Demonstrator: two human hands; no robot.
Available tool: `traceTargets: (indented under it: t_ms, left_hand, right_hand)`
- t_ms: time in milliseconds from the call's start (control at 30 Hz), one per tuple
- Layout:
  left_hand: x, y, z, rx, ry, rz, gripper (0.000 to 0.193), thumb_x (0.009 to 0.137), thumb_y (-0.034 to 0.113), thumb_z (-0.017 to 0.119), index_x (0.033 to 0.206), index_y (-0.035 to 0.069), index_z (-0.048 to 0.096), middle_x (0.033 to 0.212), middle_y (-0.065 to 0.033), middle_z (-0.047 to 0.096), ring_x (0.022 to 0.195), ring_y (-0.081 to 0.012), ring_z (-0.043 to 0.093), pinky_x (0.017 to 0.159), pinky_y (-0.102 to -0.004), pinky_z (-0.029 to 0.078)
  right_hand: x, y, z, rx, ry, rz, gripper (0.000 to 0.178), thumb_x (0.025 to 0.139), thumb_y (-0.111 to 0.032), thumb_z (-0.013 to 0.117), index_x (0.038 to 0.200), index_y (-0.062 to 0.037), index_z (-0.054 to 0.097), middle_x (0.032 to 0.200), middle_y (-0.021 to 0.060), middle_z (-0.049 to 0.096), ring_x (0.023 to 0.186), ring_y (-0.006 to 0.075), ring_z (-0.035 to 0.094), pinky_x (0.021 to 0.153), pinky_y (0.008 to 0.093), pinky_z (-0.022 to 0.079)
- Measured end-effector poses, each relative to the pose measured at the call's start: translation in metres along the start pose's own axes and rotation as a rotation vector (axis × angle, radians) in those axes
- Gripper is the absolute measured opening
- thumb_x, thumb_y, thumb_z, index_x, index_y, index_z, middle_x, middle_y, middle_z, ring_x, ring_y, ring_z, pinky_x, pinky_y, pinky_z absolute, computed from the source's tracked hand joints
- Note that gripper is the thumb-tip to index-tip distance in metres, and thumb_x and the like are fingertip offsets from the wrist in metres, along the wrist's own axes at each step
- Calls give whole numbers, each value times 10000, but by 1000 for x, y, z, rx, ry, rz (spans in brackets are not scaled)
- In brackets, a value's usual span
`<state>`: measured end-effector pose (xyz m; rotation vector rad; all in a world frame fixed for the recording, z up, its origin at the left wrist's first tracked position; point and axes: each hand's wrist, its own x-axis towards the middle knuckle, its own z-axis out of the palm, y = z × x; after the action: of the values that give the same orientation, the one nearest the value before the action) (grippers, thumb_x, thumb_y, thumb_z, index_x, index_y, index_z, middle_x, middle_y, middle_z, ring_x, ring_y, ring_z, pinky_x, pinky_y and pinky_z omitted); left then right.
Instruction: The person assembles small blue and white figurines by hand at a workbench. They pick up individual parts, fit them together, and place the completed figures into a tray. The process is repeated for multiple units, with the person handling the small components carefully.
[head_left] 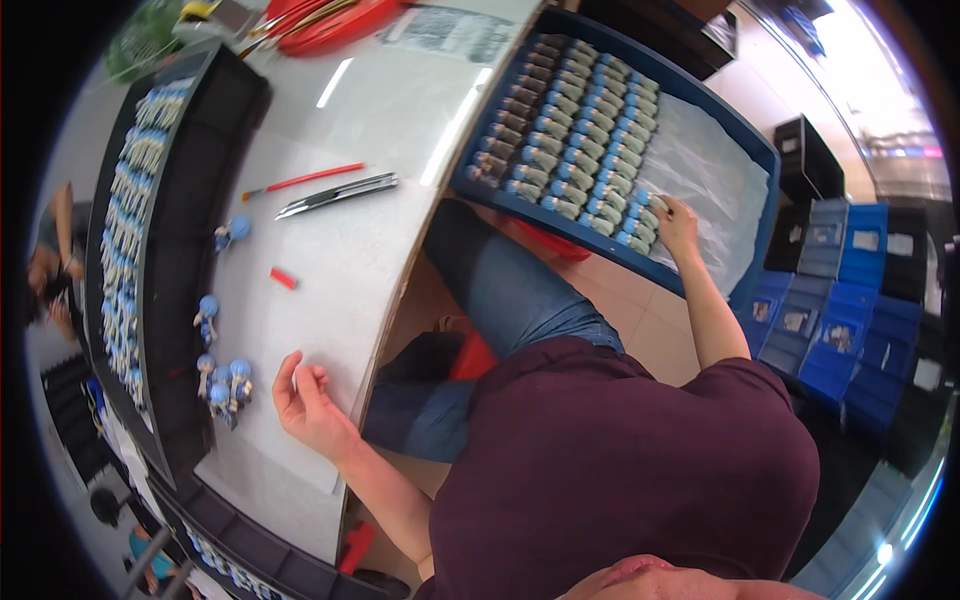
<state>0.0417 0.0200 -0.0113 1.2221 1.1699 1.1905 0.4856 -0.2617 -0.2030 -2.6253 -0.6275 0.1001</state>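
Observation:
My left hand (pixel 305 400) rests on the white table (pixel 400 110), fingers loosely curled and holding nothing, just right of a small cluster of blue-headed figurines (pixel 224 385). My right hand (pixel 676 222) reaches out to the blue tray (pixel 757 150) at my right side and its fingers are on a figurine (pixel 645 205) at the end of a row. Rows of several such figurines (pixel 575 130) fill the tray's left half. A white sheet (pixel 712 190) lines the tray's other half.
A long black tray (pixel 190 200) with a row of figurines (pixel 130 220) runs along the table's left. On the table lie a red pen (pixel 305 179), a metal tool (pixel 338 195), a small red piece (pixel 283 279) and loose figurines (pixel 230 232). Blue crates (pixel 850 320) stand on the floor.

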Motion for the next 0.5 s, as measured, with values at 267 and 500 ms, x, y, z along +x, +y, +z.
traceTargets:
  t_ms: [267,500]
  left_hand:
    - [1,11,-2,30,-112,77,147,821,-18,569,965,-13,597,899,-39,606,712,-74,556,652,-204,455]
    - [40,42,-52,1087,165,650,311,688,-3,663,988,62,610,979,-69,601,914,-243,512,807,-333,409]
  right_hand:
    - [31,54,-3,-171,-189,-156,468,911,-395,417,1064,7,602,1053,223,579,1006,351,539,878,390,408]
    - [24,-147,-45,496,121,-384,334,939,-191,448,1230,-32,486,1112,132,578,966,187,567,814,285,443]
